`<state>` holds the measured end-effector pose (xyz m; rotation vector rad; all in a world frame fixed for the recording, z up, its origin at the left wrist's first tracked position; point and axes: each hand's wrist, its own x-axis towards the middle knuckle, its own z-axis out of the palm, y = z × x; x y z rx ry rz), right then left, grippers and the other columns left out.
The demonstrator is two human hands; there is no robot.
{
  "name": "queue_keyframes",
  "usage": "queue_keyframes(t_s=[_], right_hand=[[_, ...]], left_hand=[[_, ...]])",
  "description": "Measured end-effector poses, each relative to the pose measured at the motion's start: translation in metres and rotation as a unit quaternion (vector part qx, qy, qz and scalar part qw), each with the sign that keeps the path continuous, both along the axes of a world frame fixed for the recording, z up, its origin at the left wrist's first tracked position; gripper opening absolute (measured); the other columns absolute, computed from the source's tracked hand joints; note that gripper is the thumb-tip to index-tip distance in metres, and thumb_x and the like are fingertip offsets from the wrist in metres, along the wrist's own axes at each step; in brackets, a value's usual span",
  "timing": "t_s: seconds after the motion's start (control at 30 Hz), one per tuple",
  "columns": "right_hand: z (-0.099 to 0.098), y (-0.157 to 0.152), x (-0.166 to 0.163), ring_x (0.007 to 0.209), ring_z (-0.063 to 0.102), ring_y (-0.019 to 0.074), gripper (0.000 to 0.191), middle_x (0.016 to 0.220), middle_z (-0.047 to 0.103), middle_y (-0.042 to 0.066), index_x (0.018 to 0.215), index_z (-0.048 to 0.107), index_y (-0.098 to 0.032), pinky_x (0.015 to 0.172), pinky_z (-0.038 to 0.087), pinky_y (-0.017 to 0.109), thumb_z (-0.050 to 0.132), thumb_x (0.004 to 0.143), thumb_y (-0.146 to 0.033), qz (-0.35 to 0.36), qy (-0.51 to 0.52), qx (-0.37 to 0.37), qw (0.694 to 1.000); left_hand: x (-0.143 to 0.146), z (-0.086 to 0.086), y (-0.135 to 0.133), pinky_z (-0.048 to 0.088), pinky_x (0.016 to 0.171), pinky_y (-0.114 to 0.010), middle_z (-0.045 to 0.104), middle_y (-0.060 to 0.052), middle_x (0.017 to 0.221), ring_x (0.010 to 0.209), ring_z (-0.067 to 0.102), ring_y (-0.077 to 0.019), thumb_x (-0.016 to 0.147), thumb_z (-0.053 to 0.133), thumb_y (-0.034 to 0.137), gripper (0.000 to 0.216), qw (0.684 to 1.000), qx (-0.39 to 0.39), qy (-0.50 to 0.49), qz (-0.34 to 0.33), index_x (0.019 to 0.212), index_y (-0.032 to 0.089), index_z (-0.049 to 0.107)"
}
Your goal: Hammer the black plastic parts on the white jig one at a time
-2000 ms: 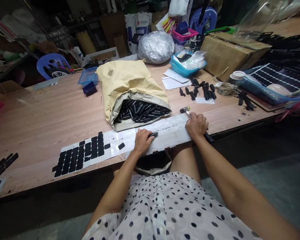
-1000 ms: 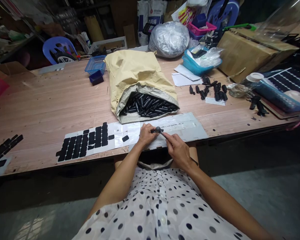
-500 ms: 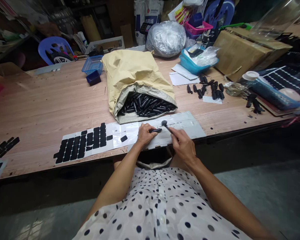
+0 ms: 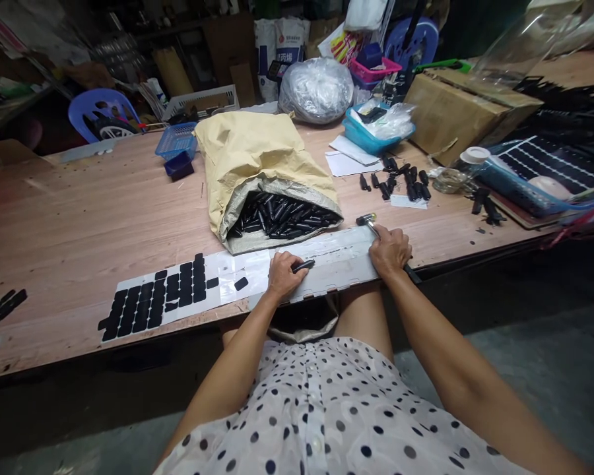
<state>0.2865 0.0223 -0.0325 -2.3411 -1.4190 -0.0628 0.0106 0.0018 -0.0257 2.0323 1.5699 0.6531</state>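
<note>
My left hand (image 4: 282,274) rests at the table's front edge on a white backing sheet (image 4: 336,260), fingers closed on a small black cylindrical part (image 4: 303,266). My right hand (image 4: 389,251) lies to the right, wrapped round the handle of a small hammer (image 4: 371,224) whose head lies on the table just beyond the hand. Directly behind both hands, a tan sack (image 4: 257,168) lies on its side, its mouth full of black cylindrical parts (image 4: 282,218). Left of my left hand, a white sheet carries rows of black pads (image 4: 158,300).
Loose black parts (image 4: 400,181) lie at right near white papers. A blue tray (image 4: 371,135), a cardboard box (image 4: 455,105), a plastic-wrapped bundle (image 4: 315,89) and a small blue basket (image 4: 176,140) stand further back. More black pad sheets (image 4: 549,158) lie far right.
My right hand has carried the hammer from beside the black part out to the right and laid it on the table. My left hand kept hold of the part.
</note>
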Motion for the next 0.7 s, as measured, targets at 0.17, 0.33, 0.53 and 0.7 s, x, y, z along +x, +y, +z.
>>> queue_keyframes(t_s=[0.17, 0.33, 0.53, 0.7], right_hand=[[-0.008, 0.001, -0.005, 0.094, 0.045, 0.0259, 0.039, 0.104, 0.056, 0.013, 0.124, 0.074, -0.024, 0.072, 0.026, 0.035, 0.05, 0.094, -0.018, 0.01, -0.018, 0.025, 0.999], [-0.011, 0.002, -0.004, 0.098, 0.046, 0.0279, 0.039, 0.107, 0.056, 0.015, 0.127, 0.072, -0.023, 0.074, 0.028, 0.036, 0.051, 0.094, -0.02, 0.016, -0.025, 0.017, 0.999], [-0.01, 0.001, -0.006, 0.099, 0.047, 0.029, 0.04, 0.108, 0.057, 0.016, 0.127, 0.072, -0.022, 0.074, 0.028, 0.036, 0.049, 0.094, -0.019, 0.015, -0.032, 0.012, 0.999], [-0.008, 0.0, -0.009, 0.097, 0.048, 0.0283, 0.04, 0.106, 0.058, 0.016, 0.127, 0.072, -0.02, 0.072, 0.027, 0.035, 0.048, 0.095, -0.019, 0.019, -0.038, 0.011, 0.999]], left_hand=[[-0.002, 0.004, -0.015, 0.047, 0.102, -0.049, 0.07, -0.007, 0.109, 0.111, 0.058, -0.0298, 0.08, 0.078, 0.026, 0.011, 0.998, 0.023, 0.025, -0.05, 0.091, 0.026, 0.077], [-0.007, -0.006, -0.063, 0.039, 0.113, -0.059, 0.06, -0.008, 0.147, 0.136, 0.048, -0.0373, 0.078, 0.081, 0.027, 0.019, 0.976, 0.077, 0.063, -0.196, 0.097, 0.028, 0.079], [-0.007, -0.015, -0.089, 0.04, 0.115, -0.063, 0.05, -0.011, 0.159, 0.141, 0.046, -0.04, 0.076, 0.082, 0.022, 0.022, 0.97, 0.071, 0.106, -0.208, 0.098, 0.025, 0.079], [-0.007, 0.01, -0.042, 0.05, 0.106, -0.052, 0.069, -0.01, 0.131, 0.122, 0.061, -0.0318, 0.087, 0.074, 0.03, 0.009, 0.982, 0.079, 0.045, -0.166, 0.094, 0.025, 0.077]])
